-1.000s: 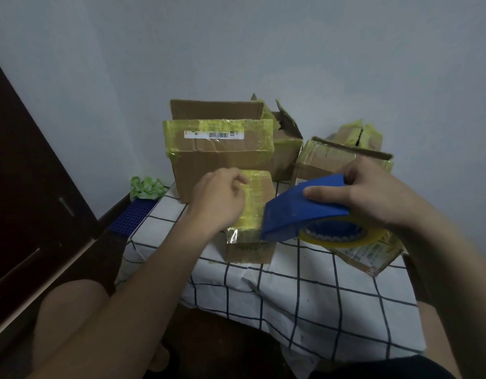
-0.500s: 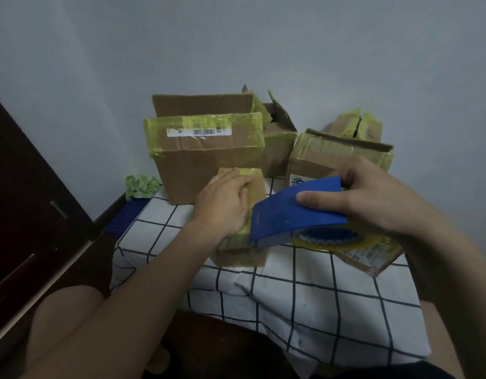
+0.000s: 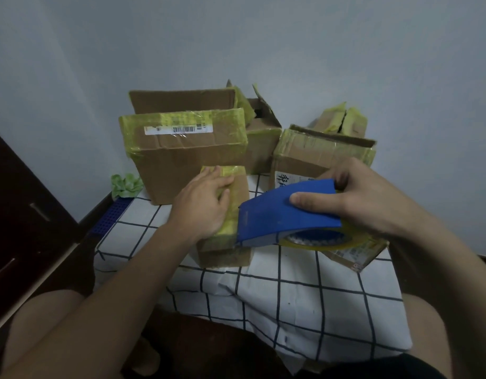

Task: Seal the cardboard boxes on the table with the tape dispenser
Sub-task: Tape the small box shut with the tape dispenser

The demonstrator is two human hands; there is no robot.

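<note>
1. Now the left hand (image 3: 206, 206), grip open, presses the small cardboard box (image 3: 222, 254) on the table (image 3: 304, 302).
2. The right hand (image 3: 373, 199) has its grip closed round the blue tape dispenser (image 3: 285, 217), against the box's right side.
3. Draw the tape (image 3: 332, 243) straight across the top, firmly.

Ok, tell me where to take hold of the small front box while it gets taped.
Probably hold its top and left side, coming from the left. The small box stands upright with the tape dispenser against its right edge, so that side is taken; the left hand lies flat on its top.
</note>
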